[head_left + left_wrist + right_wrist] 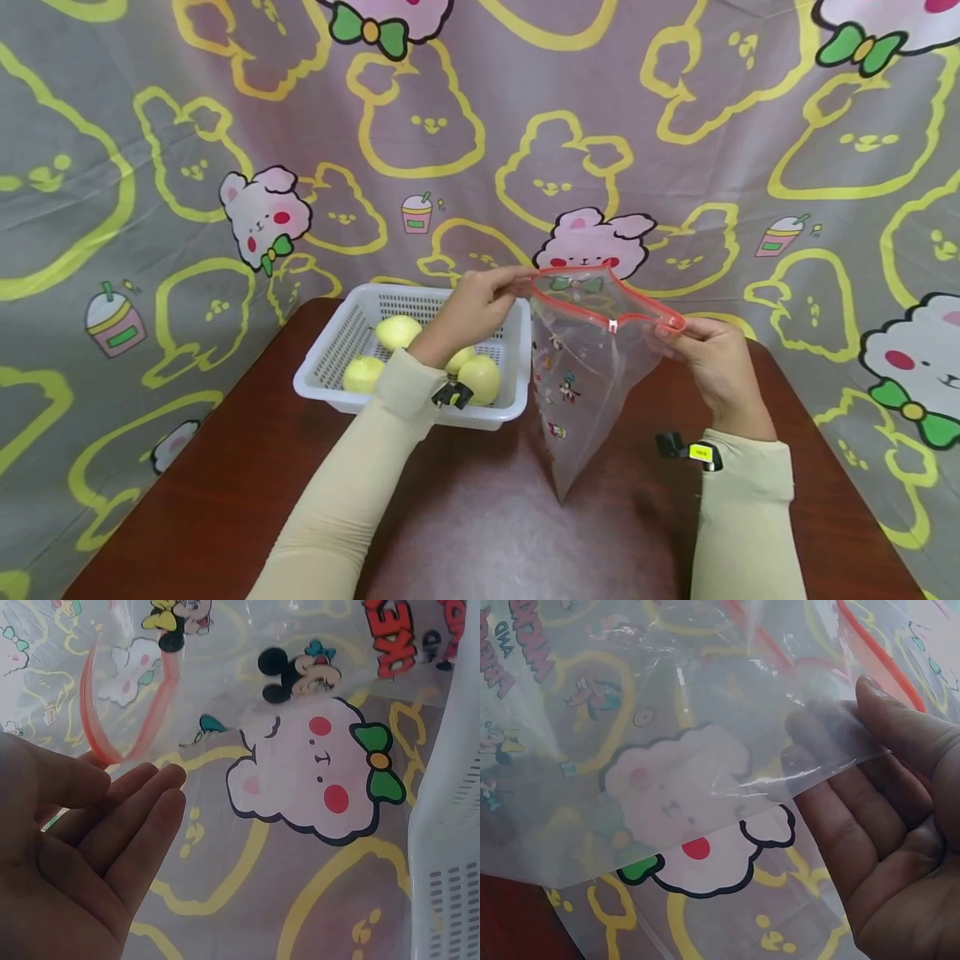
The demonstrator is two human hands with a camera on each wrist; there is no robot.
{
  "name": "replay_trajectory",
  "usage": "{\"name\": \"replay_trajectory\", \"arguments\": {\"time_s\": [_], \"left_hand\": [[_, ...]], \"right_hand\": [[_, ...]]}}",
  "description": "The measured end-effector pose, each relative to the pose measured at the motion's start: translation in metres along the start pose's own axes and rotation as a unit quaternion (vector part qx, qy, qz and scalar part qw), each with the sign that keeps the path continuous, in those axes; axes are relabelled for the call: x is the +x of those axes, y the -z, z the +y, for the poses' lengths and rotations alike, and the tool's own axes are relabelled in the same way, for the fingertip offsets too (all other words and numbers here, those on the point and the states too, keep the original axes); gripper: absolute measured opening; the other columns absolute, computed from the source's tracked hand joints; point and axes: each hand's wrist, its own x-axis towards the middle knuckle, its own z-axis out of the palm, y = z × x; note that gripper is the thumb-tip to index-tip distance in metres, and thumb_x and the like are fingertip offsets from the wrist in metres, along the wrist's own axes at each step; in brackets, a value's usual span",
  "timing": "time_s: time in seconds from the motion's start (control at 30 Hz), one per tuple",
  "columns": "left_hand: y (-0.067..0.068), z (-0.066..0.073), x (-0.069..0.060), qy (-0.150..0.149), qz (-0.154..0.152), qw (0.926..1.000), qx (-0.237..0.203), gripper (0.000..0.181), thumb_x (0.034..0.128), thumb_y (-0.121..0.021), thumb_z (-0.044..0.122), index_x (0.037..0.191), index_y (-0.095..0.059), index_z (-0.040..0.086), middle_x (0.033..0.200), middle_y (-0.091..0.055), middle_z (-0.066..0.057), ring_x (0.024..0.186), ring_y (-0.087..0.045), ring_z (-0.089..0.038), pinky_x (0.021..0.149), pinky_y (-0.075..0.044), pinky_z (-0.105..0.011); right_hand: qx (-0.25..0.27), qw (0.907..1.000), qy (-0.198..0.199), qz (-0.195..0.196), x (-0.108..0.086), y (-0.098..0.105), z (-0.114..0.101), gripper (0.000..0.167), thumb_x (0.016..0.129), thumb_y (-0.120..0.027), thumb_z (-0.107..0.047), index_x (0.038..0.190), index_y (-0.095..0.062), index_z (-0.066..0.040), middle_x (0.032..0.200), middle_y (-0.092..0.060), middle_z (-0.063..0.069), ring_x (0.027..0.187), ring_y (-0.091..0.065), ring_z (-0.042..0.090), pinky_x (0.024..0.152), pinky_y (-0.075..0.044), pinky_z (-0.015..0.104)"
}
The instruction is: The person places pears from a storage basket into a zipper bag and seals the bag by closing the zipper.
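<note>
A clear zip bag [577,383] with a red rim and small cartoon prints hangs between my hands, its mouth spread and its lower corner near the table. My left hand [480,307] pinches the left end of the red rim, above the basket's right side. At the other end, my right hand [712,358] grips the rim between thumb and fingers. The right wrist view shows the thumb [889,712] outside and other fingers behind the plastic. In the left wrist view, the thumb and index finger meet at the red strip [120,754].
A white slotted basket [330,400] stands left of the bag, with several pale yellow-green round fruits [397,332] in it; the left forearm partly covers them. Both sit at the back of a dark red-brown table [480,500]. A cartoon-printed curtain [450,108] closes off the back and sides.
</note>
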Motion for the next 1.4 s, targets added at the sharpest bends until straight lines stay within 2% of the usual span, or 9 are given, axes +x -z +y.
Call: {"name": "replay_trajectory", "arguments": {"time_s": [0.1, 0.17, 0.23, 0.33, 0.4, 0.73, 0.9, 1.2, 1.4], "left_hand": [[0.001, 0.001, 0.001, -0.002, -0.014, 0.9999, -0.007, 0.034, 0.0993, -0.048, 0.004, 0.129, -0.063, 0.011, 0.11, -0.07, -0.001, 0.089, -0.065, -0.007, 0.05, -0.036, -0.027], [0.002, 0.001, 0.001, -0.002, -0.019, 0.9998, -0.004, 0.036, 0.0984, -0.047, 0.002, 0.13, -0.063, 0.012, 0.112, -0.07, -0.001, 0.093, -0.064, -0.005, 0.05, -0.036, -0.026], [0.002, 0.002, 0.002, -0.001, -0.024, 0.9997, -0.001, 0.039, 0.097, -0.046, 0.0, 0.131, -0.062, 0.012, 0.113, -0.069, -0.001, 0.078, -0.062, -0.006, 0.048, -0.034, -0.026], [0.003, 0.002, 0.002, -0.003, -0.027, 0.9996, 0.01, 0.04, 0.0967, -0.046, 0.001, 0.131, -0.062, 0.014, 0.115, -0.069, 0.0, 0.057, -0.046, -0.008, 0.048, -0.033, -0.025], [0.004, 0.002, 0.003, -0.006, -0.029, 0.9994, 0.015, 0.038, 0.0979, -0.047, 0.003, 0.131, -0.061, 0.014, 0.116, -0.069, 0.0, 0.055, -0.042, -0.009, 0.049, -0.034, -0.025], [0.006, -0.01, 0.007, 0.021, -0.071, 0.9958, 0.055, 0.03, 0.0968, -0.053, 0.007, 0.124, -0.066, 0.008, 0.11, -0.07, -0.006, 0.073, -0.059, -0.012, 0.064, -0.046, -0.025], [0.006, -0.016, 0.008, 0.04, -0.1, 0.9912, 0.078, 0.027, 0.0965, -0.056, 0.009, 0.121, -0.068, 0.008, 0.113, -0.069, -0.005, 0.099, -0.064, -0.013, 0.08, -0.049, -0.025], [0.006, -0.025, 0.01, 0.049, -0.127, 0.9848, 0.107, 0.025, 0.0968, -0.058, 0.012, 0.119, -0.069, 0.007, 0.114, -0.069, -0.006, 0.102, -0.065, -0.016, 0.084, -0.05, -0.027], [0.004, -0.037, 0.013, 0.074, -0.167, 0.9725, 0.145, 0.026, 0.0963, -0.059, 0.016, 0.118, -0.07, 0.006, 0.111, -0.07, -0.007, 0.101, -0.065, -0.018, 0.087, -0.05, -0.03]], "right_hand": [[0.001, 1.0, 0.006, 0.002, 0.0, 0.0, 0.0, 0.015, 0.085, -0.069, 0.008, 0.1, -0.073, 0.009, 0.088, -0.074, 0.008, 0.084, -0.071, 0.018, 0.075, -0.055, 0.029], [0.0, 1.0, 0.007, 0.004, 0.0, 0.0, 0.0, 0.015, 0.085, -0.069, 0.008, 0.1, -0.073, 0.009, 0.088, -0.074, 0.008, 0.084, -0.071, 0.018, 0.075, -0.055, 0.029], [-0.003, 0.9999, 0.007, 0.007, 0.0, 0.0, 0.0, 0.015, 0.085, -0.07, 0.008, 0.099, -0.073, 0.008, 0.087, -0.074, 0.008, 0.084, -0.071, 0.018, 0.074, -0.055, 0.029], [-0.004, 0.9999, 0.003, 0.015, 0.0, 0.0, 0.0, 0.014, 0.085, -0.07, 0.007, 0.098, -0.075, 0.004, 0.086, -0.074, 0.007, 0.082, -0.072, 0.016, 0.073, -0.055, 0.028], [-0.004, 0.9998, 0.001, 0.019, -0.001, 0.001, -0.001, 0.014, 0.085, -0.07, 0.007, 0.097, -0.076, 0.001, 0.085, -0.074, 0.005, 0.08, -0.071, 0.015, 0.072, -0.055, 0.027], [0.021, 0.9995, 0.007, 0.023, 0.0, 0.001, 0.002, 0.019, 0.084, -0.069, 0.009, 0.102, -0.073, 0.007, 0.085, -0.074, 0.005, 0.08, -0.071, 0.015, 0.071, -0.055, 0.024], [0.033, 0.9994, 0.011, 0.008, 0.001, 0.001, 0.004, 0.019, 0.085, -0.068, 0.011, 0.101, -0.075, 0.004, 0.086, -0.074, 0.006, 0.081, -0.071, 0.015, 0.072, -0.055, 0.025], [-0.001, 0.9999, 0.004, 0.017, 0.002, 0.001, 0.005, 0.018, 0.084, -0.071, 0.006, 0.101, -0.076, 0.001, 0.086, -0.074, 0.004, 0.081, -0.071, 0.014, 0.073, -0.055, 0.024], [0.013, 0.9998, 0.013, 0.0, 0.002, 0.0, 0.005, 0.019, 0.085, -0.069, 0.009, 0.101, -0.075, 0.002, 0.087, -0.074, 0.004, 0.082, -0.071, 0.015, 0.073, -0.054, 0.025]]}}
